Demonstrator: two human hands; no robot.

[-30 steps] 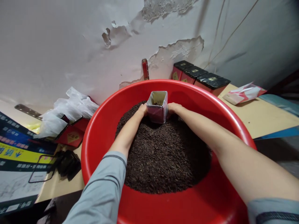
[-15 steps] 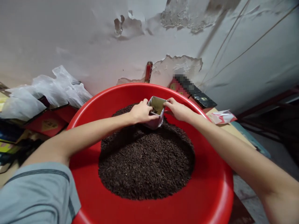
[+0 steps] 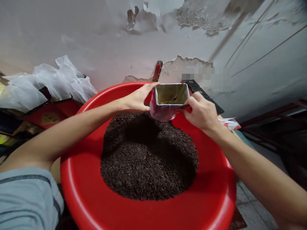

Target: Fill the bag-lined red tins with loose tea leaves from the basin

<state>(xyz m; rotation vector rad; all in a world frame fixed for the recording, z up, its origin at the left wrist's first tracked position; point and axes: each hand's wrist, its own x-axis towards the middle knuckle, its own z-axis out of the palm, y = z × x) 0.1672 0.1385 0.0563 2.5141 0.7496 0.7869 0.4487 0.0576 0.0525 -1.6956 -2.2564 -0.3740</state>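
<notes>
An open rectangular tin (image 3: pixel 163 111), pinkish outside and dull gold inside, hangs above the pile in the large red basin (image 3: pixel 211 188). My right hand (image 3: pixel 201 110) pinches its right front corner, thumb and fingers closed on the rim. On the tin's left side, my left hand (image 3: pixel 136 99) spans it with thumb and fingers spread, the tips at its upper edge and side. A little dark matter shows inside the tin. Beneath lies a heap of dark brown, tea-like leaves (image 3: pixel 146 169), with a shadowed hollow toward the back.
Boxes under clear plastic bags (image 3: pixel 69 83) stand left of the basin. Behind the basin, a red-handled object (image 3: pixel 157 71) leans against the peeling wall (image 3: pixel 96 41). A black box (image 3: pixel 203 95) and a red-and-white packet (image 3: pixel 230 123) are at the right.
Both hands have raised the tin off the heap, up and slightly right. Its opening now faces me more. My left hand's fingers have spread wider along its side.
</notes>
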